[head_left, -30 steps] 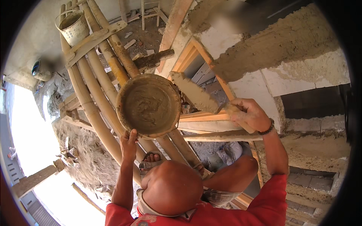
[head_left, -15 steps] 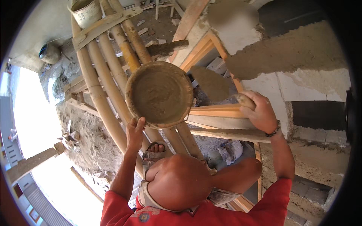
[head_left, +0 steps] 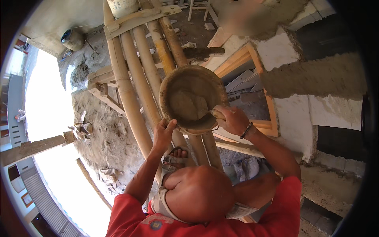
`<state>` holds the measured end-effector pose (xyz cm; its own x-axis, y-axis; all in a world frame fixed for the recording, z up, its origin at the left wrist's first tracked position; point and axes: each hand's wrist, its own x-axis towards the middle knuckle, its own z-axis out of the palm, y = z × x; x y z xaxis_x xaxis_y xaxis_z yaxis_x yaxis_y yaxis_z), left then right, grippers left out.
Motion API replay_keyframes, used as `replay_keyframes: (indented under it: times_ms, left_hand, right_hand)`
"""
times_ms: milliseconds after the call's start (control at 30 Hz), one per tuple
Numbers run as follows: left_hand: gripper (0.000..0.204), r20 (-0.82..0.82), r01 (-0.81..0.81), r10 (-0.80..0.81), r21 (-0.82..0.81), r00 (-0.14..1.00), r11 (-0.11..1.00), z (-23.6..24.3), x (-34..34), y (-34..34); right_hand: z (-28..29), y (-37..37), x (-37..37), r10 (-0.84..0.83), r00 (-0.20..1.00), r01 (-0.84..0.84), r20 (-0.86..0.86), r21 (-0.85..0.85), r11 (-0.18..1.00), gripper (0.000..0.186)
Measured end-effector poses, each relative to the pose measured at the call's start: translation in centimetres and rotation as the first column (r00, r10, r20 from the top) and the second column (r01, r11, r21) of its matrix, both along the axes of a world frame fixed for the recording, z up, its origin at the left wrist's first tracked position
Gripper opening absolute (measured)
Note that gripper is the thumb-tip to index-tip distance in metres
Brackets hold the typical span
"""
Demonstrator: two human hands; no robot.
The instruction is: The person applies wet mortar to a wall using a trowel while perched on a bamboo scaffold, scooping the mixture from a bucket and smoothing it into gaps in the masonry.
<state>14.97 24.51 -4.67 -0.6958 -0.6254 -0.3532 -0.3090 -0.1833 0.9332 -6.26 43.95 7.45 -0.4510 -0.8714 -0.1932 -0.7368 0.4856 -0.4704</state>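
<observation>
A round bucket (head_left: 165, 85) with wet grey-brown mortar (head_left: 183, 94) inside sits tilted toward me above bamboo poles. My left hand (head_left: 163, 133) grips its near left rim, thumb on the edge. At the bucket's right side, my right hand (head_left: 233, 121) is closed round the handle of a trowel (head_left: 218, 114). The trowel's blade is down in the mortar, mostly covered by it. A dark bead bracelet circles my right wrist.
I squat on a scaffold of bamboo poles (head_left: 125, 89) tied by a wooden crosspiece (head_left: 142, 20). A second pail (head_left: 123, 7) stands at the far end. On the right are a wooden window frame (head_left: 258, 59) and a partly plastered wall (head_left: 312, 77). Lower ground with rubble lies below.
My right hand has moved left from beside the wall, bringing the trowel into the bucket. My left hand stays on the rim. The whole view has shifted, so the scene sits further right.
</observation>
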Motion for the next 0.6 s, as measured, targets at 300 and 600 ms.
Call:
replay_keyframes:
  times_ms: [300, 600]
  left_hand:
    - [0.033, -0.031, 0.022, -0.019, 0.102, 0.999, 0.994, 1.8, -0.4, 0.1]
    - [0.037, -0.039, 0.017, -0.012, 0.109, 0.999, 0.994, 1.1, 0.4, -0.5]
  right_hand:
    - [3.6, 4.8, 0.9, -0.157, 0.986, 0.162, 0.054, -0.103, 0.981, 0.039]
    - [20.8, 9.8, 0.2, -0.275, 0.939, 0.299, 0.204, -0.095, 0.950, 0.043]
